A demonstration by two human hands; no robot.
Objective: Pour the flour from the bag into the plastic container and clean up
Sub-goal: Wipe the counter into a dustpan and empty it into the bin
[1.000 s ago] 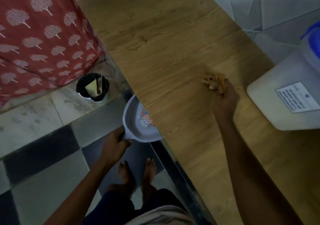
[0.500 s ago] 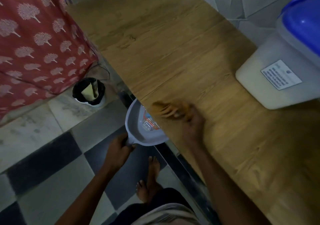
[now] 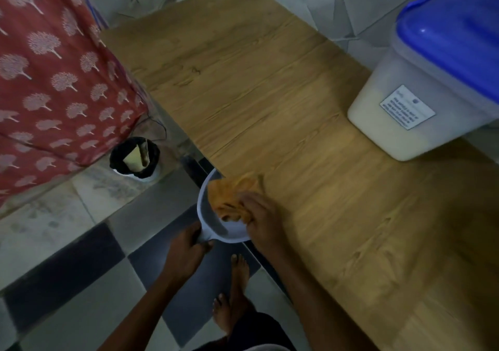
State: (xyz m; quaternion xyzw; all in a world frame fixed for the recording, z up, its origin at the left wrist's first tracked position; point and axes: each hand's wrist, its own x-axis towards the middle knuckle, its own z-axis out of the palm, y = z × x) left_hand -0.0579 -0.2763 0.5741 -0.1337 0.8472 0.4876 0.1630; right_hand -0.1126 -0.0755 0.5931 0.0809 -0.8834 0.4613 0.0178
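A wooden table [image 3: 283, 102] stands over a checkered tile floor [image 3: 54, 283]. At its near edge, the left hand [image 3: 186, 253] grips a white dustpan [image 3: 213, 229]; the right hand [image 3: 262, 221] clutches an orange cloth [image 3: 229, 196] over it. The blue-lidded plastic container [image 3: 421, 102] sits far right.

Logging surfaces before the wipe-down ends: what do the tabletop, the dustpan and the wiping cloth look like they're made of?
Tabletop: looks like wood-grain laminate, matte, with printed-looking grain lines and plank seams; solid wood can't be ruled out.
Dustpan: likely moulded plastic, pale grey and smooth, with a thin curved rim.
Cloth: soft orange fabric, bunched and folded under the right hand; blur hides the weave.
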